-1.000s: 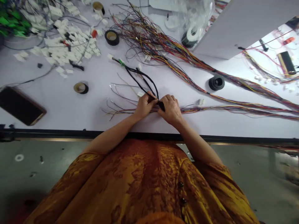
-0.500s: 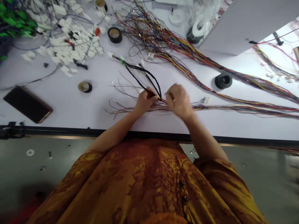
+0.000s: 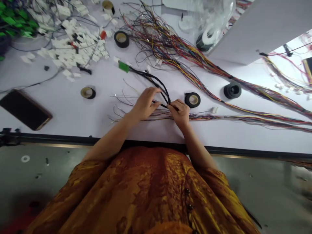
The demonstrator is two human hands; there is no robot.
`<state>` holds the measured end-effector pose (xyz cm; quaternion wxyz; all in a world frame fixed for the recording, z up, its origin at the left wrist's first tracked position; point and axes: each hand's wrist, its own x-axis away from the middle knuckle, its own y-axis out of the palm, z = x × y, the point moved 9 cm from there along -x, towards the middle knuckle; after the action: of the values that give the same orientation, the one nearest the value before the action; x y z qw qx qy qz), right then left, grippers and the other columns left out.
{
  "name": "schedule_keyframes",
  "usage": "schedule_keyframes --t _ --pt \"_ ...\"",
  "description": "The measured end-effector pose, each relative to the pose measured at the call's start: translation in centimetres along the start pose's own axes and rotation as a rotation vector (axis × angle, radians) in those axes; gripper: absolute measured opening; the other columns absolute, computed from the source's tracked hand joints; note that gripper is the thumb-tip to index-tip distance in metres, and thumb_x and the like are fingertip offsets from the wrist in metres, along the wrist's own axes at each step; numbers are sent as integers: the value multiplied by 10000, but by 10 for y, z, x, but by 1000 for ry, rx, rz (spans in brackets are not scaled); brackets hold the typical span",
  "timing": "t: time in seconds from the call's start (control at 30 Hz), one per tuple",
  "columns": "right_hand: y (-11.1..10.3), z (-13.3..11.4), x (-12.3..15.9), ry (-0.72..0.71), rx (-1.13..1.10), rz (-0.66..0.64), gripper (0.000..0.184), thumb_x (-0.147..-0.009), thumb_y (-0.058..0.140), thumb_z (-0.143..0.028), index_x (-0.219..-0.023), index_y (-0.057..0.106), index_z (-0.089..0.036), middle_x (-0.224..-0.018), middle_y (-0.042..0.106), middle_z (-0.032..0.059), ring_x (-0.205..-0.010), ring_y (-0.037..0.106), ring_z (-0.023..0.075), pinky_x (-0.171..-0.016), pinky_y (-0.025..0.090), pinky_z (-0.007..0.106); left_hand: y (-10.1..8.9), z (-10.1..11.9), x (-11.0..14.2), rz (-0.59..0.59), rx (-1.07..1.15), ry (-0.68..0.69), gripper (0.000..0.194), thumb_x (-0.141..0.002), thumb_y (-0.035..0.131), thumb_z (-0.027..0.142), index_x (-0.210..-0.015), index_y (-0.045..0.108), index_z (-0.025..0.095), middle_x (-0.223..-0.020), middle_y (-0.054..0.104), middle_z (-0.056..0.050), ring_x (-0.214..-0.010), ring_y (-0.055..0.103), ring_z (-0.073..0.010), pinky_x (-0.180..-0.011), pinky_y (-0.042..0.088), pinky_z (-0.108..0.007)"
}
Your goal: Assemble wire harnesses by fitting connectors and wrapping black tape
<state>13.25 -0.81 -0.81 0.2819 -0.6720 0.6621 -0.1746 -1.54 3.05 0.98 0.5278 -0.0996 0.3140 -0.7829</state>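
Observation:
My right hand (image 3: 179, 111) pinches a wire harness where its black-wrapped branches (image 3: 159, 81) meet the loose coloured wires (image 3: 207, 117). Just left of it, my left hand (image 3: 146, 103) is open, thumb and fingers apart around one black branch, and I see no grip on it. The branches curve up and left to a green connector (image 3: 123, 66), with a white connector (image 3: 116, 59) beyond it. Thin bare-ended wires (image 3: 119, 105) fan out to the left beneath my left hand. A roll of black tape (image 3: 192, 99) lies right beside my right hand.
Long wire bundles (image 3: 202, 81) run across the table towards the right. White connectors (image 3: 80, 48) and green connectors (image 3: 17, 19) are heaped at upper left. More tape rolls (image 3: 121, 39) are scattered about. A phone (image 3: 26, 109) lies at left, and a grey panel (image 3: 251, 29) stands at upper right.
My right hand has come down and left onto the harness, and the tape roll now shows beside it. My left hand has loosened its pinch and spread. The green connector has turned its broad face up.

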Motion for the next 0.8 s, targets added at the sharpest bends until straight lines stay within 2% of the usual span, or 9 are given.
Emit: schedule_keyframes --t 0.07,0.13,0.2,0.33,0.4,0.5,0.57,0.67,0.8 --pt "-6 7 -3 26 -102 42 252 -895 574 -361 -697 612 -209 -716 573 18 -672 538 150 -669 425 298 -6 -13 -7 -73 -168 -43 399 -815 659 190 -1206 582 189 -1221 628 -126 -1162 562 -298 -1034 413 -457" --pt "-11 13 -5 68 -184 61 283 -889 576 -377 -662 586 -208 -686 553 7 -656 518 139 -663 416 292 -7 -26 -11 -162 -261 -82 418 -812 662 186 -1221 577 178 -1124 660 -119 -1056 607 -291 -972 441 -442" --pt "-12 18 -6 130 -235 69 303 -885 571 -410 -660 577 -206 -663 531 -4 -644 491 130 -655 406 284 -7 -36 -12 -218 -283 -101 423 -816 680 238 -1223 579 180 -1026 680 -97 -919 634 -251 -880 473 -384" --pt "-12 26 -6 241 -321 99 306 -862 582 -442 -669 561 -206 -629 476 -23 -618 433 115 -623 384 270 -11 -53 -2 -233 -248 -116 470 -736 765 343 -1156 606 204 -884 689 -53 -740 613 -197 -732 470 -300" --pt "-11 28 -7 265 -363 101 302 -851 592 -439 -661 546 -208 -617 452 -30 -612 410 110 -607 374 263 -14 -59 6 -237 -251 -118 425 -693 789 324 -1073 632 216 -782 676 -33 -681 593 -196 -696 459 -301" --pt "-8 28 -7 257 -409 84 297 -844 604 -422 -651 538 -206 -608 435 -36 -598 386 102 -591 354 259 -23 -62 12 -207 -365 -141 186 -749 725 267 -912 649 221 -749 654 -45 -704 594 -222 -710 453 -347" --pt "-7 28 -7 248 -416 71 302 -842 610 -419 -644 536 -204 -605 430 -38 -585 373 96 -579 340 259 -35 -57 10 -140 -458 -182 32 -828 647 242 -837 635 213 -832 648 -70 -815 605 -254 -762 448 -394" --pt "-6 28 -5 244 -402 70 308 -839 612 -431 -644 531 -206 -607 432 -39 -579 377 94 -573 340 257 -57 -35 1 -22 -524 -230 99 -900 584 227 -809 614 201 -955 617 -86 -1024 565 -289 -847 418 -437" --pt "-9 27 -5 242 -399 111 312 -855 599 -418 -639 515 -209 -557 440 -50 -543 369 89 -558 339 252 -73 10 -4 -15 -508 -160 134 -934 554 255 -840 612 178 -957 579 -84 -1135 527 -302 -909 382 -434"
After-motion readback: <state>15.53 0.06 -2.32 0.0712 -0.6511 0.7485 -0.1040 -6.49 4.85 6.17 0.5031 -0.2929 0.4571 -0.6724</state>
